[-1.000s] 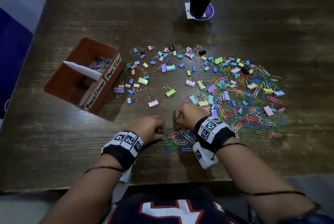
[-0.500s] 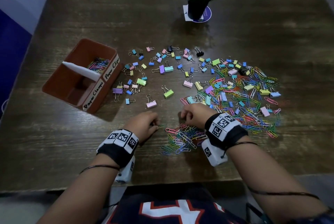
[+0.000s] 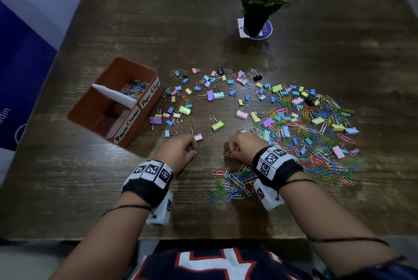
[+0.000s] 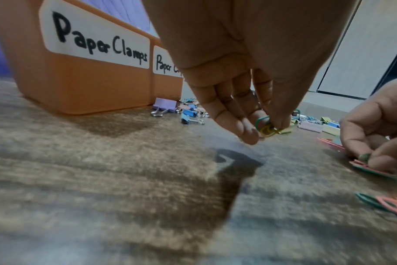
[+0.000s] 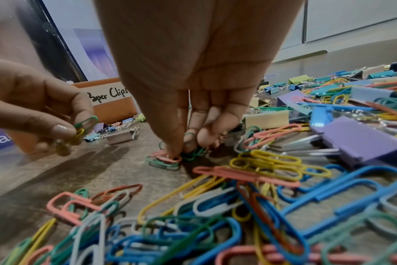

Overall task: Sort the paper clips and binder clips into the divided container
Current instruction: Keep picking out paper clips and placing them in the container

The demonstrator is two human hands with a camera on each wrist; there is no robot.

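Head view: divided container (image 3: 144, 69) at 10 o'clock, paper clips (image 3: 133, 88) in its far compartment. Left hand (image 3: 178, 152) pinches green and yellow clips (image 4: 266, 126) (just above the table (image 3: 67, 189)). Right hand (image 3: 243, 147), fingertips (image 5: 173, 152) pinched on a pink clip (image 5: 168, 157); mixed pile (image 3: 316, 130) at 2 o'clock.

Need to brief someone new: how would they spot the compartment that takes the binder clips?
Find the orange divided container on the left of the wooden table, beside the scattered binder clips. A white divider splits it. The binder clip compartment is the near one, labelled "Paper Clamps" and apparently empty; the far one, labelled "Paper Clips", holds coloured clips.
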